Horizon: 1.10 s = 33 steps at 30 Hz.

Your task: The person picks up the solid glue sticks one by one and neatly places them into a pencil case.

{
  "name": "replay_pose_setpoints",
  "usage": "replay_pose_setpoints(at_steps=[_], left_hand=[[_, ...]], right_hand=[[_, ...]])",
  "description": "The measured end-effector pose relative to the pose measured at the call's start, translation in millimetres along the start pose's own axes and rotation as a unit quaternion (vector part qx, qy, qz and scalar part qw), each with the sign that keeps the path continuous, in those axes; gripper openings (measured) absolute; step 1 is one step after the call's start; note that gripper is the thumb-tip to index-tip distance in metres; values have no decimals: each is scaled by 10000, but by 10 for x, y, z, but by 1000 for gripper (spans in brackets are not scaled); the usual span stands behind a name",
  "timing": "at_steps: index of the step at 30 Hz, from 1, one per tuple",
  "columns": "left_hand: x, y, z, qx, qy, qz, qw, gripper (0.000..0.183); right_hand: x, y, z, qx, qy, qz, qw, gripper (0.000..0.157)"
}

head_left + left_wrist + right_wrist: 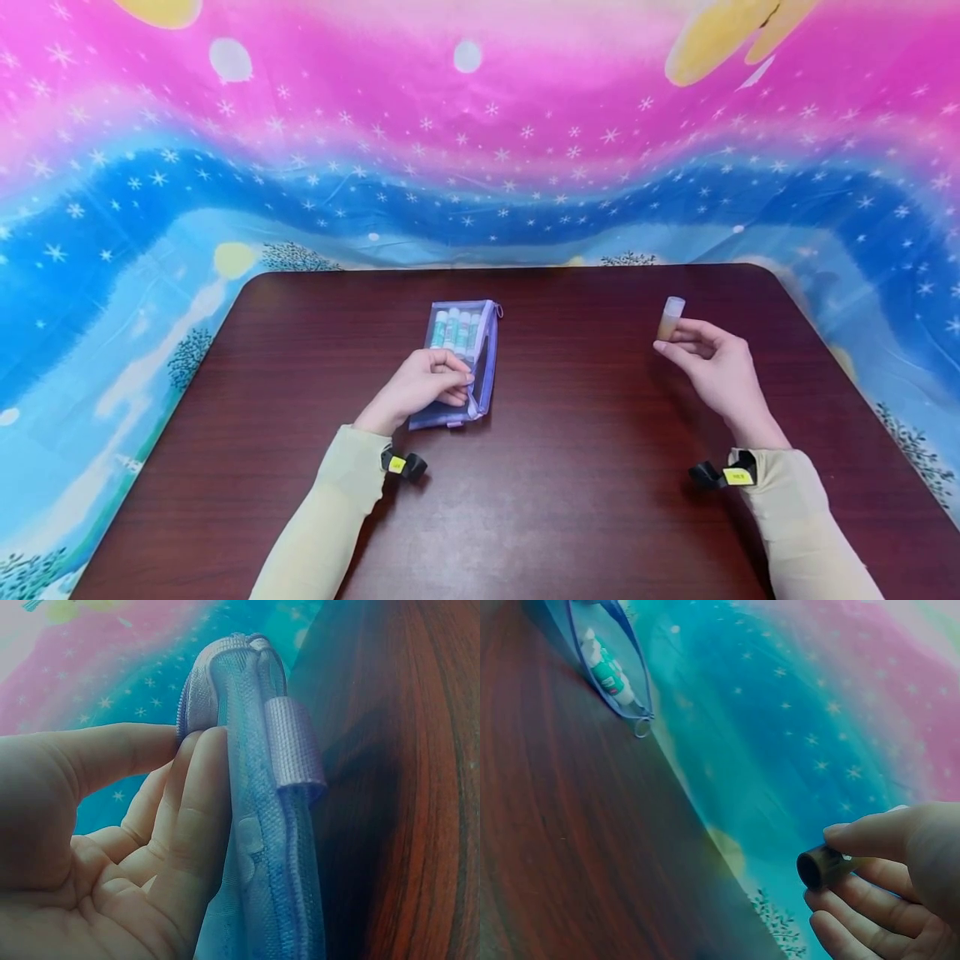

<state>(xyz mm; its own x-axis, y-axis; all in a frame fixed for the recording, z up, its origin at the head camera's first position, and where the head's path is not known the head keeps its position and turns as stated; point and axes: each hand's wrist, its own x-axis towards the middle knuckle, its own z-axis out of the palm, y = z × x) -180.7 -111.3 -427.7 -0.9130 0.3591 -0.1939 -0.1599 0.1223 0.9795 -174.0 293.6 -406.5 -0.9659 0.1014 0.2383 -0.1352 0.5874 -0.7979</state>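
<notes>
A purple see-through zipper pouch (490, 371) lies left of the table's middle, its zipper side gaping. Several white-and-green glue sticks (453, 330) stand side by side inside it. My left hand (431, 383) pinches the pouch's zipper edge between thumb and fingers; the left wrist view shows this edge (201, 694) close up. Over the right part of the table, my right hand (720, 367) holds up a small glue stick (671, 318) with a frosted cap and a brownish lower part. Thumb and fingers pinch it, and its dark round base (810, 870) shows in the right wrist view.
The dark reddish wooden table (570, 467) has rounded far corners. A colourful printed cloth (465, 167) hangs behind it and along both sides. A ring (499, 311) hangs at the pouch's far corner.
</notes>
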Motion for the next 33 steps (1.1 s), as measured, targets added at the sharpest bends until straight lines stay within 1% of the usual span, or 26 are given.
replay_pose_setpoints(at_steps=[8, 12, 19, 23, 33], left_hand=[[-4, -14, -2, -39, -86, 5, 10000, 14], [0, -11, -2, -20, -109, -10, 9999, 15], [-1, -9, -10, -5, -66, -38, 10000, 15], [-1, -10, -12, 3, -64, -28, 10000, 15], [4, 8, -16, -1, -41, 9, 10000, 13]], right_hand=[[-38, 52, 119, -83, -315, -84, 9994, 43], [-50, 64, 180, -1, -436, -91, 9990, 42], [-2, 75, 327, 191, -758, -360, 9963, 39], [26, 61, 402, 244, -848, -411, 9952, 39], [36, -16, 559, 429, -1096, -228, 9928, 42]])
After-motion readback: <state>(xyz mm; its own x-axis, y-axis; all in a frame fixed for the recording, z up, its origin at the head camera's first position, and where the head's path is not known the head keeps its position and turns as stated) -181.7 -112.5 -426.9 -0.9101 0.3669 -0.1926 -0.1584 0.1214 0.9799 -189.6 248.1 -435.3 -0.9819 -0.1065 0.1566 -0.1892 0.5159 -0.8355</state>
